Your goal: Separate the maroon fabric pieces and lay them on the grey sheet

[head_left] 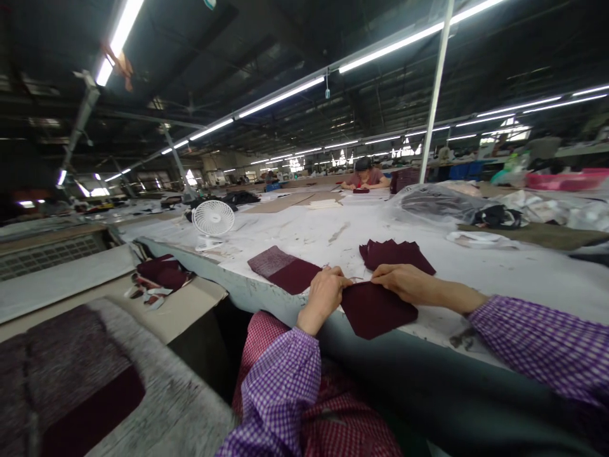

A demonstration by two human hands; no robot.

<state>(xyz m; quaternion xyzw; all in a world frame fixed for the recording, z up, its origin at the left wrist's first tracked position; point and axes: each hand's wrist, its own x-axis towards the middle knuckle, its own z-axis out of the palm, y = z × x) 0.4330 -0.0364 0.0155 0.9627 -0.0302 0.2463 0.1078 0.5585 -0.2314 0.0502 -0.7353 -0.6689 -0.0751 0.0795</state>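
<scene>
A dark maroon fabric piece point(378, 312) with angled lower corners lies at the table's near edge, its lower part overhanging. My left hand point(327, 291) pinches its upper left corner, fingers closed. My right hand point(404, 282) pinches the top edge, thumb and fingertips together on the cloth. Left of my left hand rests another maroon piece point(290, 271) with a greyish speckled end. Behind my right hand is a stack of maroon pieces point(397, 255) with staggered, jagged edges.
A small white fan point(213, 219) stands on the white table point(304, 228). Clear plastic bags point(438, 203) lie to the right. At lower left, speckled maroon cloth point(71, 355) covers a grey board, and maroon scraps point(164, 273) sit on cardboard. A co-worker point(368, 174) sits across the table.
</scene>
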